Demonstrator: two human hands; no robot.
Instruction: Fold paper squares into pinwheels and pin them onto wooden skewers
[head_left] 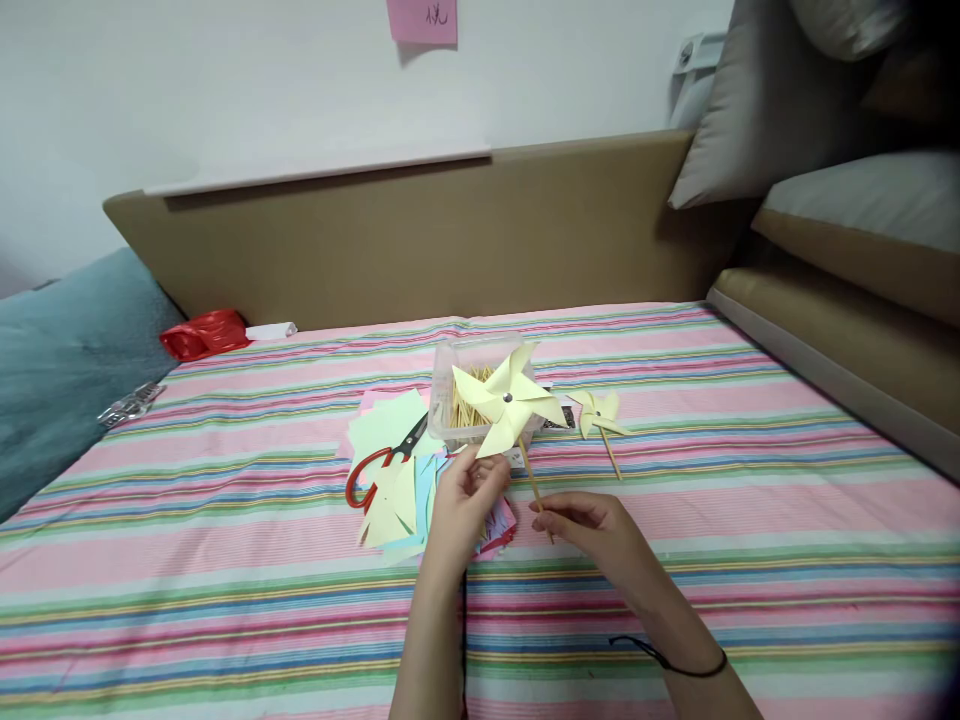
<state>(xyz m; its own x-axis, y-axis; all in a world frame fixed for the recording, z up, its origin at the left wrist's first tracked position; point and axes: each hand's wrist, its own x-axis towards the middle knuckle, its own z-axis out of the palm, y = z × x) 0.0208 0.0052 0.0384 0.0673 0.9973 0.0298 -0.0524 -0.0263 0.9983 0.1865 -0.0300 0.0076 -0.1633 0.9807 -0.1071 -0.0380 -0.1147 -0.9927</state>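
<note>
A pale yellow paper pinwheel on a thin wooden stick is held up above the striped bedsheet. My right hand pinches the lower end of the stick. My left hand touches the lower blade of the pinwheel with its fingertips. Behind the pinwheel stands a clear plastic box with several wooden sticks in it. A second, smaller yellow pinwheel lies on the sheet to the right.
Red-handled scissors lie on a pile of coloured paper squares left of my hands. A red plastic bag sits at the back left by the brown headboard. Cushions are stacked at the right.
</note>
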